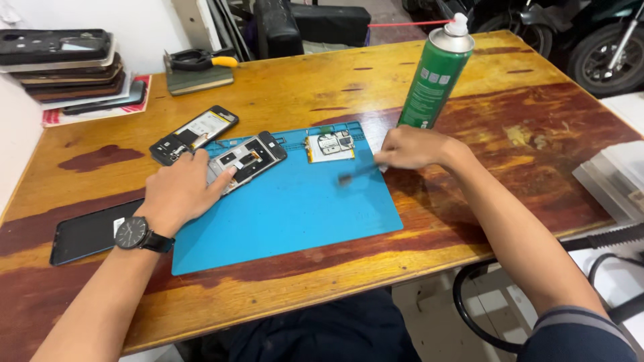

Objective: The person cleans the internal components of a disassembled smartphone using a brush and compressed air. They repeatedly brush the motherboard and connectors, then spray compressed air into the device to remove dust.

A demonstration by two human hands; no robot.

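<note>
Right hand (412, 147) grip pinched narrow on a small dark brush (355, 175), blurred, tip just over the blue silicone mat (295, 214). Left hand (181, 191) lies flat, fingers spread, pinning an opened phone frame (245, 161) at the mat's left edge; nothing enclosed in that grip. Bare circuit board (330, 146) sits on the mat's top edge, near the brush. Tall green spray can (435, 74), smooth metal, stands upright just behind the right hand: a wrist swing could likely tip it onto the board. Second opened phone (193, 134) lies on the glossy wooden bench (282, 87); a dark glass panel (90, 231) lies by the left wrist.
</note>
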